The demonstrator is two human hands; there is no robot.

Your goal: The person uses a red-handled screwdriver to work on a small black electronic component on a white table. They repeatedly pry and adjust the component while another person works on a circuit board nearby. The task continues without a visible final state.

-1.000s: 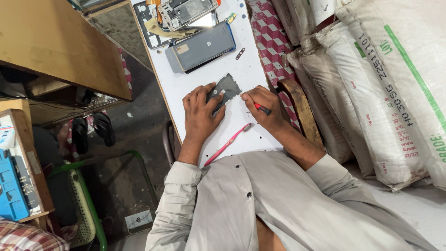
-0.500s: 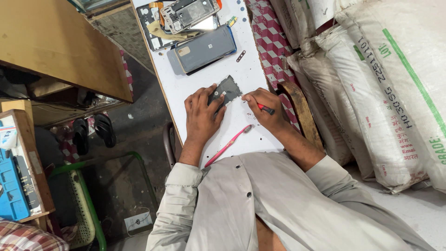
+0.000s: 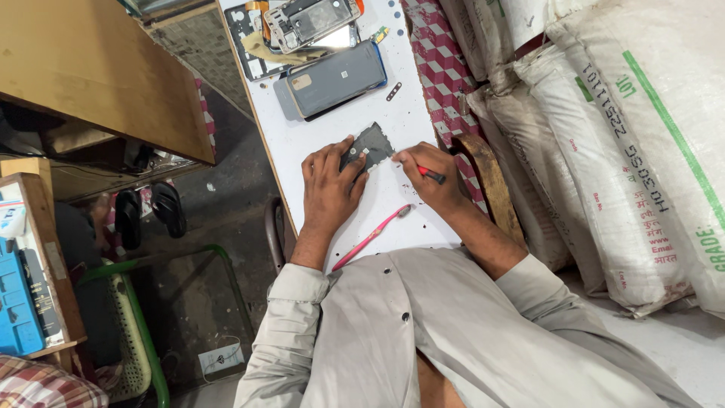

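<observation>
Big stuff first: there's a stack of white sacks (image 3: 604, 136) along the right side, I count about four; then one narrow white table (image 3: 408, 113) that everything sits on; at its far end one blue-grey phone (image 3: 336, 79) lying flat, with one opened phone frame (image 3: 310, 19) just beyond it; nearer, one pink toothbrush (image 3: 370, 238) lies slantwise between the two forearms, apart from both hands; the main bit is one small dark grey part (image 3: 371, 143), flat and roughly rectangular with ragged edges, looks like an inner phone plate, lying on the table in the middle between the hands; the left hand (image 3: 328, 189) is spread flat with fingers loosely apart, fingertips pressing on the part's near-left edge; the right hand (image 3: 427, 177) is curled closed around one small red-handled tool (image 3: 430, 175), its tip end at the part's right edge, though the tip itself is too small to make out; one tiny dark strip (image 3: 393, 91) sits alone beside the phone.
</observation>
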